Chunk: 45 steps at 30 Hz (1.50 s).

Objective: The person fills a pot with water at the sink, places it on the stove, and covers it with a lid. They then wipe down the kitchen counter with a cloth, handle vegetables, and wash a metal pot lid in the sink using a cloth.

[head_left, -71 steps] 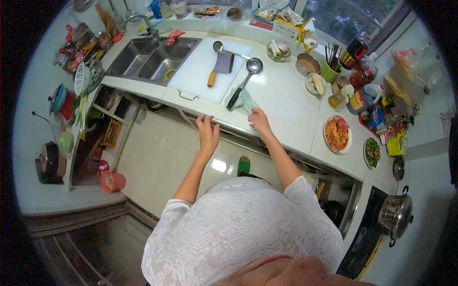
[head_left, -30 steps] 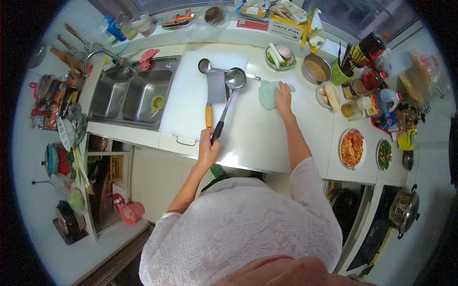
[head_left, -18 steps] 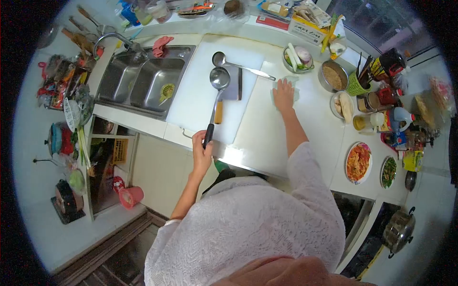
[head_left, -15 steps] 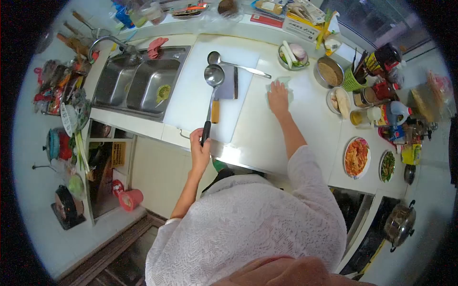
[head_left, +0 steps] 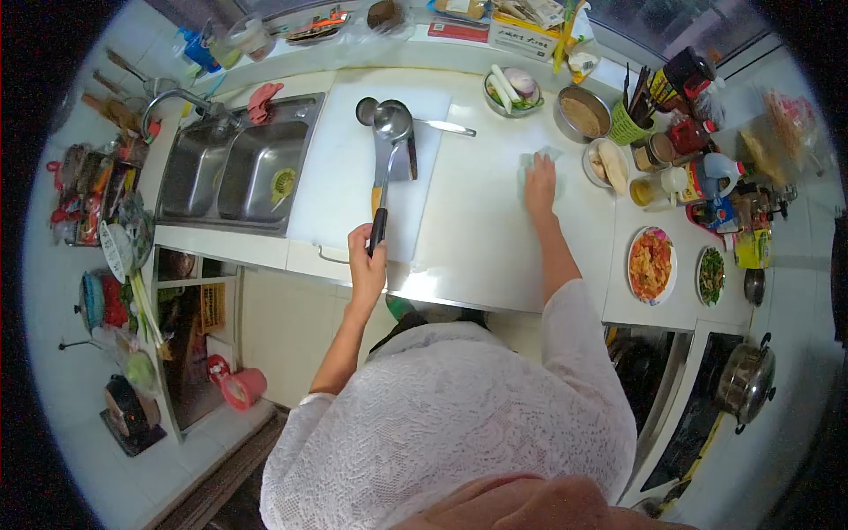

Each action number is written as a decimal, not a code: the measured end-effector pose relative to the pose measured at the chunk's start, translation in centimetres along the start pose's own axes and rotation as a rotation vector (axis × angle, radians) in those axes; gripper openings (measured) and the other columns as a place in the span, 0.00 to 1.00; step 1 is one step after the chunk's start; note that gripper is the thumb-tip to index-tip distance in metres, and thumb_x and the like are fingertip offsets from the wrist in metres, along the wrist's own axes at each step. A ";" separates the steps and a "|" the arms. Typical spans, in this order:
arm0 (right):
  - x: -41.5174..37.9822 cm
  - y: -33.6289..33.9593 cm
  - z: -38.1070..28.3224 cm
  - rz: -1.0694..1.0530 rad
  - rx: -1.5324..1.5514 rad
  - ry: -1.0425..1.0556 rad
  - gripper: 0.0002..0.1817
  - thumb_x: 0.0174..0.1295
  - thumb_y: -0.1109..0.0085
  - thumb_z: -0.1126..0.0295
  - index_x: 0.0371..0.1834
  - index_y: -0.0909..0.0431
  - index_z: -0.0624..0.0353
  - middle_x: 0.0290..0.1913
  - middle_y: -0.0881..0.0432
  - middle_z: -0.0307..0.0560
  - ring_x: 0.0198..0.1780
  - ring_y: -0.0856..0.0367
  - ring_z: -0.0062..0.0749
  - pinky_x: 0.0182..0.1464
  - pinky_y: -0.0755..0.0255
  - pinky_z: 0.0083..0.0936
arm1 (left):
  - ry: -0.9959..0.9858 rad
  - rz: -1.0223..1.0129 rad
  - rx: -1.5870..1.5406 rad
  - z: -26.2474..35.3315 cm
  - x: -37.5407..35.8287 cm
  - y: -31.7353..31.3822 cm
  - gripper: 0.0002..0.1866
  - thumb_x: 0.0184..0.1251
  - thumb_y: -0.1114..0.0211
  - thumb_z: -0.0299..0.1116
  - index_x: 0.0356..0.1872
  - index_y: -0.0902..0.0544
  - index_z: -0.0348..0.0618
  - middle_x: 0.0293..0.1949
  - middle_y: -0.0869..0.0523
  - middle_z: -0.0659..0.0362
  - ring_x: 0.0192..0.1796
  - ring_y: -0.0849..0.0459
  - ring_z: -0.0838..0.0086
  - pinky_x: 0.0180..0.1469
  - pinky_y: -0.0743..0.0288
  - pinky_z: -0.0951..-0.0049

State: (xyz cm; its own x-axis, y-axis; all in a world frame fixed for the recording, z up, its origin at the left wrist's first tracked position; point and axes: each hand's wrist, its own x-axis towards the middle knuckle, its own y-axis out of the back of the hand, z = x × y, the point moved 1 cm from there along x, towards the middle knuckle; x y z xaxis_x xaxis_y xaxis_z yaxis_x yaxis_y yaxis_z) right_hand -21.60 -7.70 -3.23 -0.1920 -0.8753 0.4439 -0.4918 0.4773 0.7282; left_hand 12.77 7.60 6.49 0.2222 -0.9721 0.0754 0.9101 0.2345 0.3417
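My left hand [head_left: 365, 261] is closed around the black handle of a steel ladle [head_left: 392, 124], whose bowl is over the white cutting board [head_left: 340, 190]. Beneath the ladle lies a cleaver [head_left: 404, 165] with a wooden handle, partly covered. A second long-handled metal utensil [head_left: 446, 127] lies across the top of the board; its round head is partly hidden behind the ladle's bowl. On the countertop to the right, my right hand [head_left: 541, 187] presses on a thin pale green cloth [head_left: 527, 168], its fingers over it.
Left of the board is a double sink [head_left: 265, 168] with a pink cloth [head_left: 263, 102] at its back edge. A vegetable bowl [head_left: 514, 108], a metal pot [head_left: 583, 113], a smaller bowl [head_left: 594, 177], bottles and two food plates [head_left: 652, 296] line the right side.
My right hand has slid the cloth rightward along the counter, closer to the small bowl. The ladle's head has shifted rightward over the board, still in my left hand. The camera view has shifted slightly.
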 end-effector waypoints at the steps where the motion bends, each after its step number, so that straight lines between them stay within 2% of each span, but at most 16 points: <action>1: -0.4 -0.5 0.4 -0.063 -0.186 0.033 0.18 0.58 0.49 0.72 0.53 0.30 0.64 0.58 0.32 0.58 0.62 0.37 0.50 0.63 0.46 0.42 | 0.032 0.003 -0.012 0.1 -0.2 -0.1 0.14 0.56 0.47 0.24 0.44 0.29 0.32 0.46 0.30 0.51 0.48 0.30 0.65 0.53 0.37 0.72; 2: -0.9 -1.2 0.5 -0.060 -0.184 0.031 0.18 0.58 0.49 0.72 0.53 0.30 0.64 0.58 0.32 0.58 0.62 0.37 0.50 0.63 0.46 0.42 | 0.030 0.003 -0.010 0.0 -0.3 -0.1 0.14 0.56 0.47 0.24 0.44 0.29 0.32 0.46 0.30 0.51 0.48 0.30 0.65 0.53 0.37 0.72; 4: -2.1 -2.3 -1.6 -0.112 -0.115 0.204 0.21 0.57 0.47 0.71 0.54 0.31 0.64 0.60 0.34 0.58 0.63 0.40 0.53 0.64 0.50 0.46 | -0.002 0.014 0.003 0.0 -0.3 -0.1 0.14 0.55 0.46 0.23 0.43 0.29 0.32 0.45 0.29 0.51 0.49 0.30 0.64 0.54 0.37 0.72; 6: -3.1 -3.1 -3.6 -0.131 -0.060 0.263 0.19 0.56 0.49 0.73 0.53 0.29 0.63 0.58 0.32 0.57 0.63 0.39 0.50 0.64 0.47 0.43 | 0.011 0.018 -0.003 0.1 -0.5 0.1 0.14 0.55 0.46 0.23 0.43 0.29 0.32 0.45 0.29 0.51 0.49 0.30 0.64 0.54 0.37 0.72; 8: -3.6 -3.4 -5.0 -0.226 0.149 0.362 0.18 0.54 0.50 0.77 0.50 0.27 0.61 0.57 0.30 0.55 0.61 0.36 0.49 0.63 0.43 0.39 | 0.020 0.018 -0.013 0.1 -0.6 0.1 0.14 0.54 0.46 0.23 0.43 0.29 0.33 0.45 0.29 0.50 0.49 0.30 0.64 0.54 0.38 0.71; 9: -3.4 -3.1 -5.7 -0.272 0.179 0.360 0.18 0.53 0.53 0.81 0.49 0.26 0.60 0.54 0.28 0.54 0.60 0.34 0.49 0.62 0.41 0.37 | 0.021 0.023 0.000 0.0 -0.6 0.2 0.13 0.54 0.46 0.24 0.43 0.29 0.33 0.45 0.29 0.50 0.49 0.30 0.63 0.55 0.38 0.71; 13: -0.9 -4.3 -3.5 -0.298 0.306 0.340 0.19 0.52 0.53 0.82 0.48 0.26 0.63 0.54 0.28 0.56 0.59 0.34 0.50 0.62 0.41 0.38 | -0.008 0.043 0.041 0.1 -0.3 0.6 0.13 0.54 0.46 0.24 0.42 0.28 0.32 0.45 0.29 0.49 0.51 0.30 0.62 0.55 0.38 0.69; 15: 0.9 -4.4 -2.4 -0.044 0.137 0.204 0.18 0.51 0.51 0.82 0.48 0.27 0.66 0.54 0.30 0.61 0.59 0.34 0.52 0.62 0.41 0.39 | -0.006 0.056 0.054 0.4 -0.4 0.8 0.13 0.54 0.46 0.24 0.42 0.28 0.32 0.46 0.29 0.49 0.51 0.30 0.62 0.55 0.38 0.69; 21: 6.0 -5.6 -0.1 0.013 0.089 -0.053 0.20 0.51 0.47 0.78 0.50 0.29 0.68 0.54 0.32 0.67 0.58 0.35 0.56 0.62 0.42 0.39 | 0.031 0.092 0.065 -0.1 -0.6 1.4 0.13 0.55 0.46 0.23 0.42 0.29 0.32 0.47 0.30 0.50 0.51 0.31 0.64 0.55 0.37 0.70; 28: 7.8 -7.2 0.1 -0.052 -0.099 0.121 0.19 0.52 0.48 0.78 0.50 0.29 0.65 0.55 0.31 0.64 0.59 0.35 0.54 0.62 0.42 0.37 | 0.054 0.120 0.074 -0.7 -0.7 1.3 0.13 0.56 0.46 0.22 0.44 0.30 0.32 0.48 0.31 0.51 0.49 0.31 0.66 0.52 0.36 0.72; 30: 7.0 -6.4 0.1 -0.190 0.153 0.235 0.19 0.52 0.51 0.80 0.50 0.28 0.63 0.55 0.29 0.58 0.59 0.35 0.51 0.62 0.41 0.37 | 0.076 0.119 0.045 -0.9 -0.6 0.9 0.13 0.57 0.46 0.22 0.44 0.30 0.32 0.48 0.31 0.51 0.49 0.30 0.67 0.51 0.35 0.73; 38: -2.5 -3.8 -5.3 -0.349 0.366 0.380 0.17 0.52 0.54 0.83 0.45 0.24 0.60 0.50 0.24 0.54 0.57 0.30 0.46 0.61 0.38 0.37 | 0.111 0.053 -0.038 -0.7 1.1 -0.4 0.12 0.57 0.47 0.24 0.43 0.29 0.33 0.46 0.31 0.52 0.46 0.30 0.69 0.48 0.35 0.75; 40: -4.3 -2.2 -6.5 -0.404 0.392 0.350 0.17 0.51 0.54 0.83 0.45 0.23 0.60 0.50 0.25 0.54 0.57 0.30 0.46 0.61 0.38 0.36 | 0.003 0.025 -0.007 -0.1 1.5 -0.7 0.12 0.57 0.47 0.24 0.43 0.29 0.33 0.46 0.31 0.53 0.45 0.30 0.70 0.45 0.34 0.76; 42: -4.9 -1.9 -6.6 -0.462 0.422 0.317 0.17 0.51 0.54 0.83 0.45 0.23 0.60 0.51 0.25 0.53 0.57 0.30 0.46 0.61 0.38 0.35 | 0.052 0.013 -0.050 1.7 1.5 -0.7 0.13 0.57 0.47 0.24 0.43 0.29 0.33 0.46 0.31 0.53 0.45 0.30 0.71 0.44 0.33 0.76; 43: -4.6 -2.6 -5.5 -0.422 0.506 0.224 0.18 0.51 0.54 0.83 0.45 0.24 0.60 0.51 0.25 0.53 0.57 0.30 0.45 0.61 0.38 0.34 | 0.098 0.007 -0.094 2.3 1.5 -0.7 0.13 0.57 0.47 0.24 0.43 0.29 0.33 0.46 0.32 0.53 0.45 0.30 0.71 0.42 0.33 0.76; 45: -3.6 -2.8 -4.4 -0.385 0.591 0.129 0.18 0.51 0.54 0.83 0.45 0.24 0.60 0.52 0.26 0.53 0.57 0.30 0.45 0.61 0.38 0.33 | 0.053 0.016 -0.066 1.6 1.5 -0.4 0.13 0.57 0.46 0.24 0.44 0.29 0.33 0.46 0.32 0.53 0.44 0.30 0.71 0.42 0.33 0.77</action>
State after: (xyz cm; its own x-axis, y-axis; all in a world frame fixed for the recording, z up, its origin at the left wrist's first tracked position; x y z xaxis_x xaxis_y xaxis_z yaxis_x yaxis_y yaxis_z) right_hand -15.80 -5.50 -4.53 0.1713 -0.9394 0.2970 -0.8892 -0.0176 0.4572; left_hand 12.15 6.07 7.95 0.2535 -0.9669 0.0298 0.9269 0.2516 0.2784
